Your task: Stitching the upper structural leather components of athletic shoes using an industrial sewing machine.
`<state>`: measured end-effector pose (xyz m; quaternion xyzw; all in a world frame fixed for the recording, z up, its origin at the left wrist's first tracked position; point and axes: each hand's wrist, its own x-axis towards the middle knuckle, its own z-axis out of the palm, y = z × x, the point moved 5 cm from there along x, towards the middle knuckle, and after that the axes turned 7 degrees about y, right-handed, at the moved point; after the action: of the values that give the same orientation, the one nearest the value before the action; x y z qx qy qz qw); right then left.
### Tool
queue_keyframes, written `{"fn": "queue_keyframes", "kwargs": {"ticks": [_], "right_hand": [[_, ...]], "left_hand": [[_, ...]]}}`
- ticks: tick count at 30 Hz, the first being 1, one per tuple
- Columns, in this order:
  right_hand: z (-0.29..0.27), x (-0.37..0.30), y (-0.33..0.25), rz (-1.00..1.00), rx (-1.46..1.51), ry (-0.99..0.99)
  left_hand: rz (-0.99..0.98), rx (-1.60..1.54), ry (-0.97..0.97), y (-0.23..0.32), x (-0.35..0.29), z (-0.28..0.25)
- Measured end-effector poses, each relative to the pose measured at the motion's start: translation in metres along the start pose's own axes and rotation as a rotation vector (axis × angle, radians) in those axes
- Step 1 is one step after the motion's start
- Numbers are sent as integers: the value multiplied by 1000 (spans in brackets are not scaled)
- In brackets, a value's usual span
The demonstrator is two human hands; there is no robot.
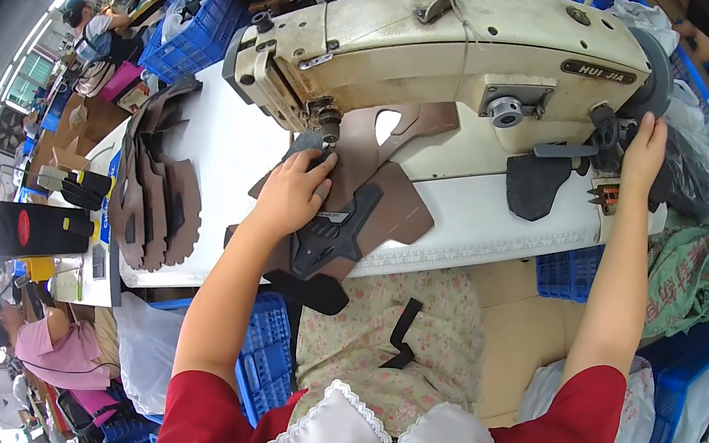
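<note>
head view: hands touch brown piece and grey handwheel.

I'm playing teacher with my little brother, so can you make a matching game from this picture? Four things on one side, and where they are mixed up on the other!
Things
1. Left hand
2. Right hand
3. Bent black strip
4. Overlapping brown pieces

Places
A. On the flowered cloth
B. At the needle end of the sewing machine
C. On the white table, near its left end
D. At the grey handwheel

Right pairs
1-B, 2-D, 3-A, 4-C
</note>
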<state>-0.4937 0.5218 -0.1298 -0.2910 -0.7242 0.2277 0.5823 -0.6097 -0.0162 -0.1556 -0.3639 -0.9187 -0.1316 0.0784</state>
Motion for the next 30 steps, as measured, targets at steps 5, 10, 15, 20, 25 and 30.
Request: {"fn": "queue_keyframes", "kwargs": {"ticks": [5,10,15,20,25,30], "right_hand": [[2,12,-11,110,-22,-94],[-17,41,-9,104,-208,-229],[-35,34,-7,95,0,-418],[-57,-27,11,-246,-329,-874],[-58,-52,11,-500,-439,-874],[-63,-55,6,-640,-332,-882]], "left_hand": [[16,-11,52,-3,1,-2],[12,-74,36,8,7,2],[17,-51,37,-2,1,-3],[-56,-31,-36,1,7,-3],[-98,-39,-93,8,17,0],[-88,46,-10,15,12,9]]}}
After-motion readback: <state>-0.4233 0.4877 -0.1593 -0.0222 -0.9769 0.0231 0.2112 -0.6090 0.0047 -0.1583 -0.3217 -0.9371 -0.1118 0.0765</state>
